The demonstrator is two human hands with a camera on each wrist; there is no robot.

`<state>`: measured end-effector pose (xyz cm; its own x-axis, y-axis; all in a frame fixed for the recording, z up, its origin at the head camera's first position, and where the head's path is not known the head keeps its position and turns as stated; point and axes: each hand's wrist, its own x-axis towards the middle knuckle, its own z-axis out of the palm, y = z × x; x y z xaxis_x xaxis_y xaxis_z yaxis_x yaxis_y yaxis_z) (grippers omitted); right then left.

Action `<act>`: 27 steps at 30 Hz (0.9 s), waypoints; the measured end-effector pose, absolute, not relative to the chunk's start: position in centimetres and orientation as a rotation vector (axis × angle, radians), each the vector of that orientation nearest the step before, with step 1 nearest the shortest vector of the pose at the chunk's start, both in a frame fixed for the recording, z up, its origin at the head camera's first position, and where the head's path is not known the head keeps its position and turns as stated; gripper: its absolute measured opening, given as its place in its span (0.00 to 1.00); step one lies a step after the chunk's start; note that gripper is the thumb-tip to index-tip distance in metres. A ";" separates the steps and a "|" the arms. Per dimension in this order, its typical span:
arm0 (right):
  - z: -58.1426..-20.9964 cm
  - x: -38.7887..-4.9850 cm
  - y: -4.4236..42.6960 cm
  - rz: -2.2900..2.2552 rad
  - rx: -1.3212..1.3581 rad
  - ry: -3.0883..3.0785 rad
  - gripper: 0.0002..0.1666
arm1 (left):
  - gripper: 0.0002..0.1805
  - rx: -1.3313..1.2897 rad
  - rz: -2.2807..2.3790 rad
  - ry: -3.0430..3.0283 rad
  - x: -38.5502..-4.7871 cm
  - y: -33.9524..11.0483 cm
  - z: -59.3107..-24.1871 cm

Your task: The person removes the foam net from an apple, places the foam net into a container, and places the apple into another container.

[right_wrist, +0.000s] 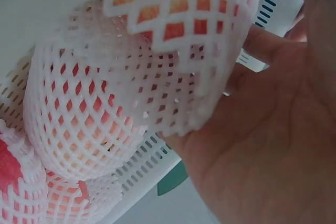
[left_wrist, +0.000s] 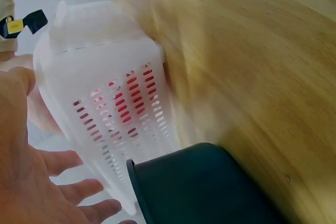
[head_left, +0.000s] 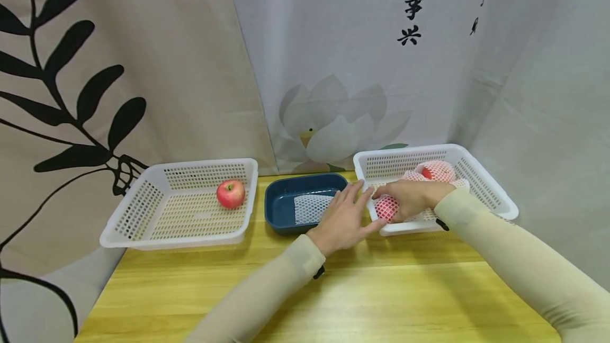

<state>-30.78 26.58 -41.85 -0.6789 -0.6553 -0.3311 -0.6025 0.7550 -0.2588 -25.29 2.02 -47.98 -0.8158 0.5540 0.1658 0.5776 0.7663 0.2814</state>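
Observation:
In the head view my right hand (head_left: 413, 199) grips an apple in a white foam net (head_left: 386, 208) at the near left corner of the right white basket (head_left: 495, 200). More netted apples (head_left: 436, 171) lie behind that hand; the right wrist view shows the held netted apple (right_wrist: 184, 9) against the fingers and another netted apple (right_wrist: 84, 114) below it. My left hand (head_left: 340, 218) is spread beside the basket's left end, over the edge of the blue dish (head_left: 281, 229), fingers extended. An empty foam net (head_left: 312, 209) lies in that dish.
A left white basket (head_left: 178, 240) holds one bare red apple (head_left: 231, 193). The wooden table (head_left: 381, 300) spans the front, with a printed curtain (head_left: 190, 68) behind. In the left wrist view the dark dish (left_wrist: 205, 187) is close to the basket's slotted wall (left_wrist: 110, 124).

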 end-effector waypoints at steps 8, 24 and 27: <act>-42.0 -30.7 26.0 -0.143 -0.989 2.547 0.47 | 0.53 -0.908 -0.483 -2.888 -25.0 2.2 -48.5; -41.9 -30.7 25.7 -0.107 -0.983 2.549 0.42 | 0.53 -0.903 -0.541 -2.938 -24.7 2.5 -48.9; -42.0 -30.7 25.7 -0.108 -0.984 2.551 0.42 | 0.53 -0.904 -0.551 -2.936 -24.7 2.5 -48.9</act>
